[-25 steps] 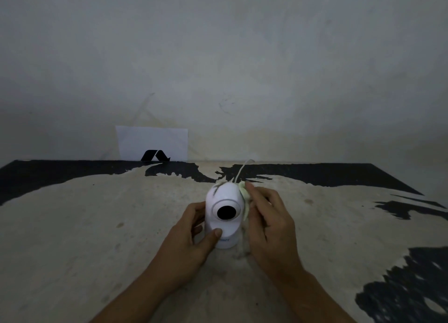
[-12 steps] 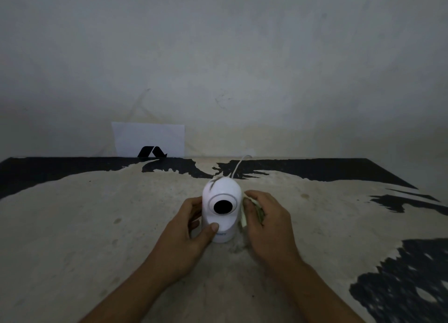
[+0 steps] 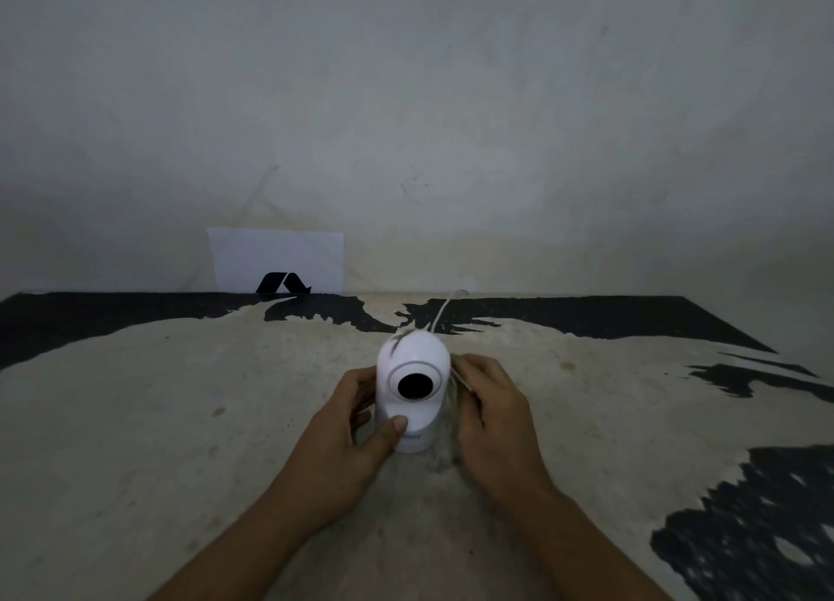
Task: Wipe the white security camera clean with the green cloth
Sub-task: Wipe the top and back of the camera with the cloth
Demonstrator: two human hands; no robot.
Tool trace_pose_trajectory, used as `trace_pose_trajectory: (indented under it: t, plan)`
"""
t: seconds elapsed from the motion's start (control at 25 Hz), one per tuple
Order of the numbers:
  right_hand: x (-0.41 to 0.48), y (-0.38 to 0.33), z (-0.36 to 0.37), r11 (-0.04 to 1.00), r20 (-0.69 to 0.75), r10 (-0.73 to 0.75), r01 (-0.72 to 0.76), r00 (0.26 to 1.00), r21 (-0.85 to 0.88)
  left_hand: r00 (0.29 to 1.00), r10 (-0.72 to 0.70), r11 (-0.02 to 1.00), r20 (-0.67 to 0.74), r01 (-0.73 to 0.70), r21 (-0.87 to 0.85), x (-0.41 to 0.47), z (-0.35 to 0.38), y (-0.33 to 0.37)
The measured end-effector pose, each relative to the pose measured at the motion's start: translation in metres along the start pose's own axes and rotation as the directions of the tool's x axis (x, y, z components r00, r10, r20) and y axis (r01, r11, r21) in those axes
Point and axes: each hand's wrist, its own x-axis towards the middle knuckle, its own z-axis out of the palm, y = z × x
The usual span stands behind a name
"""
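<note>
- Camera (image 3: pixel 413 393) stands upright near the middle of the desk (image 3: pixel 135 420), its long axis vertical and its dark lens facing the wearer.
- Left hand (image 3: pixel 349 424) steadies it: the thumb presses the lower front of the body and the other fingers (image 3: pixel 361 377) curl round its left side, so the hand is clamped on the camera.
- Right hand (image 3: pixel 489 413) sits just beside the camera's right flank, fingers bunched together on the cloth (image 3: pixel 453 404) (only a pale, blurred sliver of it shows between hand and camera, and its green hardly reads in this dim light).
- Both hands lie about equally near, one on each side; the cloth lies to the camera's right, against or all but against the shell, which I cannot settle.
- My judgement: the wipe is under way along the right side, and the next stroke needs the cloth drawn up or round the rounded body while the left grip keeps it from tipping.
- Behind the camera a white cable (image 3: pixel 444 307) rises from its top toward the wall; a tug there could drag it.
- Farther back, a white card (image 3: pixel 275 253) leans against the wall.
</note>
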Motion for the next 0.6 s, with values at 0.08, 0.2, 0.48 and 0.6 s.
trace_pose_trajectory:
  t: [0.08, 0.2, 0.48, 0.6]
  plan:
    - [0.003, -0.005, -0.001, 0.999, -0.054, -0.042, 0.043, 0.998, 0.029, 1.0, -0.003, 1.0, -0.001, 0.003, 0.001, 0.001, 0.0, 0.001]
    - [0.002, -0.015, 0.003, 0.989, -0.031, -0.127, 0.129, 0.991, 0.078, 1.0, -0.001, 1.0, 0.003, 0.001, -0.008, 0.0, 0.0, 0.002]
    - [0.003, -0.019, 0.001, 0.945, 0.092, 0.178, -0.196, 0.98, 0.263, 1.0, -0.009, 1.0, 0.0, 0.009, -0.003, 0.001, 0.0, 0.003]
    - [0.002, -0.023, 0.002, 0.973, 0.046, 0.025, -0.035, 0.999, 0.227, 1.0, -0.017, 1.0, 0.008, 0.017, 0.006, 0.001, 0.0, 0.005]
